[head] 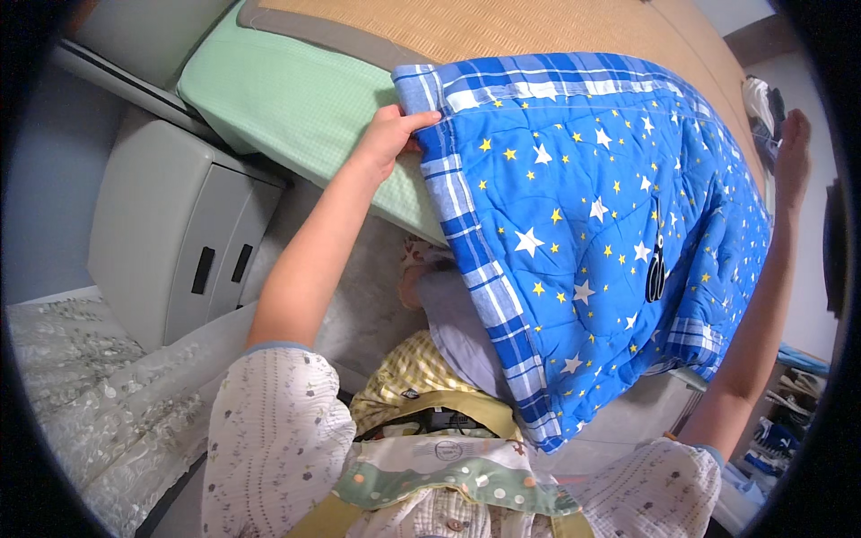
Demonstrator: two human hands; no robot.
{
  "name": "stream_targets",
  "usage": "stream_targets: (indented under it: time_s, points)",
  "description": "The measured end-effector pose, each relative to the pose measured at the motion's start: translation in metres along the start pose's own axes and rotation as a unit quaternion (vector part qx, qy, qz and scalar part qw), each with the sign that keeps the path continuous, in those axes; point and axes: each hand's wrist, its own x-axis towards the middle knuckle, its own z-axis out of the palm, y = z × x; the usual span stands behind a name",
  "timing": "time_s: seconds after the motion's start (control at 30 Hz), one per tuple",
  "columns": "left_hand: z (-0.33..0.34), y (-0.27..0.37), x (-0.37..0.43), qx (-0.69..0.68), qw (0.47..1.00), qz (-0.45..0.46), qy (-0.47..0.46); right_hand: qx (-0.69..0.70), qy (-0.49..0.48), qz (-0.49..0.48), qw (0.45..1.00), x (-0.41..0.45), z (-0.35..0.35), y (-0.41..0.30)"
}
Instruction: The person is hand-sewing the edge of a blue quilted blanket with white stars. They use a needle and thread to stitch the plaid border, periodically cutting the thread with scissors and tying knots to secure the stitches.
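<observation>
A blue quilt [565, 222] with white and yellow stars and a plaid border lies over the bed and hangs down its near side. My left hand [397, 138] pinches the plaid border near the quilt's upper left corner, thumb on top. Out to the right, my right hand [795, 158] is raised beyond the quilt's edge with its fingers extended; a thin thread seems to run across the quilt towards it. Black-handled scissors [656, 272] rest on the quilt, right of its middle.
The bed has a pale green sheet [289, 101] and a woven tan mat [377, 27]. A grey two-drawer nightstand [195, 222] stands at the left, with a lace curtain [134, 397] below it. Folded clothes [780, 430] lie at the lower right; dark and white items [763, 118] lie at the upper right.
</observation>
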Motion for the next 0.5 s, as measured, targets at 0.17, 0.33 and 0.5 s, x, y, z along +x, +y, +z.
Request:
stream_targets:
  time_s: [0.17, 0.33, 0.5]
  points:
    - [0.000, -0.001, 0.003, -0.005, 1.000, -0.003, -0.008, -0.037, -0.010, -0.012, 0.999, 0.004, -0.013, 0.031]
    - [-0.001, 0.014, 0.003, -0.040, 0.999, -0.021, -0.028, 0.303, -0.100, 0.142, 0.937, -0.007, 0.010, 0.030]
    - [-0.007, 0.047, 0.039, 0.002, 1.000, -0.008, 0.009, 0.585, -0.210, 0.301, 0.723, -0.066, -0.005, -0.177]
